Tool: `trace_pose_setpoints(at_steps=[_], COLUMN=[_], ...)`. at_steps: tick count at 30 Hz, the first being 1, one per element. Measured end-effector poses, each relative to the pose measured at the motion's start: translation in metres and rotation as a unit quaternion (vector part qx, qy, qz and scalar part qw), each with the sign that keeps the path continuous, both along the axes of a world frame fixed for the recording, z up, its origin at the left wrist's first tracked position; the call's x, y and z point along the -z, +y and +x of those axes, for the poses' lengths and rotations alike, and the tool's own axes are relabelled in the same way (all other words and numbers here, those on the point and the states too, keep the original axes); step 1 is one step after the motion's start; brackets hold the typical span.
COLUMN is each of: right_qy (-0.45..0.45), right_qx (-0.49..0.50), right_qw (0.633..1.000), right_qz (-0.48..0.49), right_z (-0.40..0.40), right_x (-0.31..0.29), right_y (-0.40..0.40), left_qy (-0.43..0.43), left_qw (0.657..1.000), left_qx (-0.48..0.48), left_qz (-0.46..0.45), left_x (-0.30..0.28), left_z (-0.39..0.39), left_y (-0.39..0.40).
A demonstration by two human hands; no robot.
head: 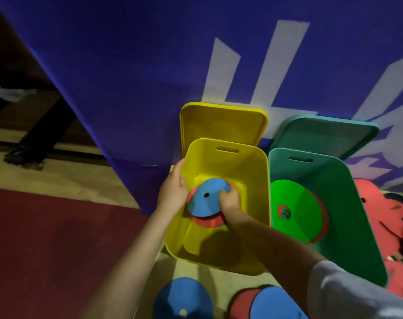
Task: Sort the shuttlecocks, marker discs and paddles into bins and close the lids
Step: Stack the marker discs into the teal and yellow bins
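Note:
A small stack of marker discs (205, 201), blue on top with red beneath, is inside the open yellow bin (253, 180). My right hand (230, 201) grips the stack's right edge from above. My left hand (172, 189) rests on the bin's left rim, its fingers touching the stack's left side. The yellow lid (221, 123) stands upright behind the bin. The green bin (347, 203) to the right holds a large green disc (297, 210) over a red one. Its green lid (327, 134) leans behind it.
More blue discs (184, 300) and a blue-and-red stack (264, 302) lie on the floor in front of the bins. Red paddle-like shapes (389, 215) lie at the far right. A blue banner (150, 65) hangs behind the bins. Red mat (58, 238) covers the floor to the left.

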State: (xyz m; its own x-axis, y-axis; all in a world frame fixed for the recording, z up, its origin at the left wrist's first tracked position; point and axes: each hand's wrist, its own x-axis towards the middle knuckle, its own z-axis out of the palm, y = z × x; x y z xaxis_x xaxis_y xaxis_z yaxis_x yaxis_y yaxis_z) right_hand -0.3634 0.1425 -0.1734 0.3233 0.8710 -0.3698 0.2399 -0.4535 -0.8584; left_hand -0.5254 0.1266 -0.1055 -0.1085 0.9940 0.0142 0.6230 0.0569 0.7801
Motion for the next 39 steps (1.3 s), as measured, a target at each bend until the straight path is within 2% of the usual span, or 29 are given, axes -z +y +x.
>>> trace_pose_setpoints(at_steps=[3, 5, 8, 12, 14, 17, 21, 24, 29, 34, 39], right_qy=[-0.112, -0.209, -0.265, -0.214, -0.151, 0.004, 0.081, 0.09, 0.105, 0.076, 0.027], right_qx=[-0.04, -0.107, -0.175, -0.138, -0.13, -0.138, -0.112, -0.024, 0.137, 0.215, 0.25], right_qw=[0.99, 0.963, 0.935, 0.957, 0.972, 0.99, 0.982, 0.98, 0.967, 0.962, 0.965], right_qz=[-0.07, -0.136, -0.156, -0.136, -0.125, -0.021, 0.126, 0.178, 0.187, 0.152, 0.077], right_z=[0.015, 0.021, 0.017, 0.01, 0.01, 0.027, 0.095, 0.159, 0.254, 0.333, 0.427], right_x=[0.016, 0.022, 0.019, -0.001, -0.023, -0.073, -0.134, -0.157, -0.144, -0.118, -0.079], right_y=[0.004, 0.001, -0.005, -0.004, -0.004, -0.02, -0.059, -0.093, -0.154, -0.204, -0.228], left_qy=[-0.006, -0.009, -0.014, -0.002, 0.022, 0.069, 0.168, 0.169, 0.063, -0.009, -0.03], left_qw=[1.0, 1.0, 0.999, 0.999, 0.999, 0.997, 0.984, 0.982, 0.981, 0.954, 0.939], left_qx=[-0.003, -0.005, -0.014, -0.028, -0.035, -0.03, -0.028, -0.015, 0.145, 0.282, 0.339], left_qz=[0.014, 0.023, 0.029, 0.027, 0.028, 0.018, 0.043, 0.079, 0.11, 0.099, 0.049], left_x=[0.004, 0.005, 0.002, -0.004, -0.007, -0.013, -0.026, -0.04, -0.064, -0.068, -0.058], left_z=[-0.002, -0.003, -0.002, 0.003, 0.003, 0.003, 0.016, 0.053, 0.171, 0.295, 0.398], left_y=[0.003, 0.003, 0.002, -0.001, -0.004, -0.009, -0.021, -0.038, -0.069, -0.106, -0.135])
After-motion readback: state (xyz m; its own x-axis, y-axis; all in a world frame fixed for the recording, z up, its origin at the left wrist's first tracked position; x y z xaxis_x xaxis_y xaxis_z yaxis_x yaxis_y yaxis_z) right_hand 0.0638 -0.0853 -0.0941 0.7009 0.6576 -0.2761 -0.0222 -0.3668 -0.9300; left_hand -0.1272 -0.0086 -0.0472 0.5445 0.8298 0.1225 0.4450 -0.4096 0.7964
